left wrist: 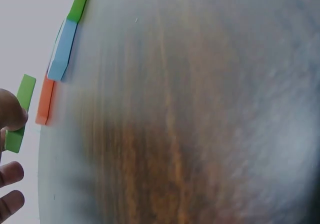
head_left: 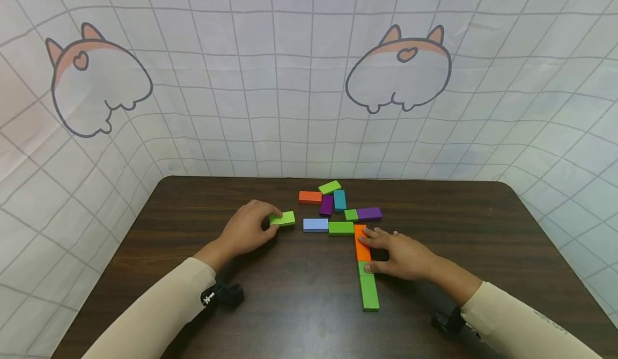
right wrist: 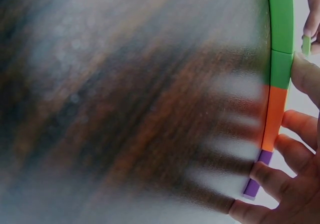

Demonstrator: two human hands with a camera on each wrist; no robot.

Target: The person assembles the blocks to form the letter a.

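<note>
My left hand [head_left: 247, 227] pinches a light green block [head_left: 287, 219] between thumb and fingers, left of the other blocks. In the left wrist view that block [left wrist: 26, 91] shows at the left edge. My right hand [head_left: 407, 254] has its fingers spread out, with fingertips on an orange block [head_left: 360, 243] and the thumb on a short green block [head_left: 365, 268]. A longer green block [head_left: 369, 294] continues this column toward me. From the column's far end, a green block [head_left: 341, 228] and a light blue block [head_left: 316, 225] run leftward in a row.
Behind the row lie a short green block [head_left: 351, 215], a purple block [head_left: 369, 214], a teal block [head_left: 340, 200], a dark purple block [head_left: 326, 205], a red-orange block [head_left: 310, 197] and a light green block [head_left: 330, 187]. A gridded curtain [head_left: 309, 133] surrounds the dark wooden table [head_left: 299, 321].
</note>
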